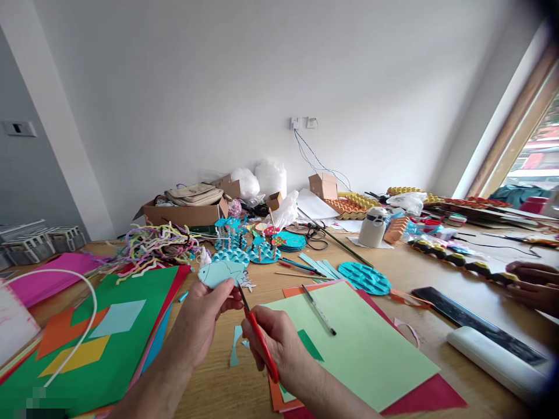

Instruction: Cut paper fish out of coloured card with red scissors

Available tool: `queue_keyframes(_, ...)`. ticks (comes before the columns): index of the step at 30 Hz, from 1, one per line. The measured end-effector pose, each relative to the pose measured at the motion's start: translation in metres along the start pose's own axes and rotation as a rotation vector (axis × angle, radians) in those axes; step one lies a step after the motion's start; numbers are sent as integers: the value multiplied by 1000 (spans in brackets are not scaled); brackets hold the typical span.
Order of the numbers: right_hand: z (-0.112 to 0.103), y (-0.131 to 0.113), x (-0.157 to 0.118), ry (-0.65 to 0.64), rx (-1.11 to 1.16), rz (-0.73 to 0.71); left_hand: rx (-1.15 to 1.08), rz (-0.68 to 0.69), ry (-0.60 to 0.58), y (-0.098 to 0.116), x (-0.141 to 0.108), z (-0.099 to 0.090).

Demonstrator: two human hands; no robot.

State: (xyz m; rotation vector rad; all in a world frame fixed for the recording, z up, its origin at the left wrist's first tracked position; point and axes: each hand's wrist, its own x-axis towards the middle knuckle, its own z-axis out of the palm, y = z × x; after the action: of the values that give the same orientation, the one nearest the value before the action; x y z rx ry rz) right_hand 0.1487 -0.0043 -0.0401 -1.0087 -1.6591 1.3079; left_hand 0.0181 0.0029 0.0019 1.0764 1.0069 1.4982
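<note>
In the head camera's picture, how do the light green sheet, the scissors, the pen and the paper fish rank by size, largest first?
Light green sheet
Red-handled scissors
Pen and paper fish: unsure, similar lengths

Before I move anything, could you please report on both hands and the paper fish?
Left hand: holding light blue paper fish. Right hand: on red-handled scissors, blades by the tail. Nearby, to the right: pen on pale green sheet.

A pale-blue paper fish [220,273] with drawn lines is held up, red-handled scissors [261,343] at its edge.
</note>
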Motion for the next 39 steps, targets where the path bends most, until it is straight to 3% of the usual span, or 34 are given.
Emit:
queue_keyframes(23,-4,-2,1,44,-149,-20,-2,-34,-2,3,1,-1)
queue_keyframes(39,-4,0,2,22,-111,-38,18,-31,-72,1,2,-7)
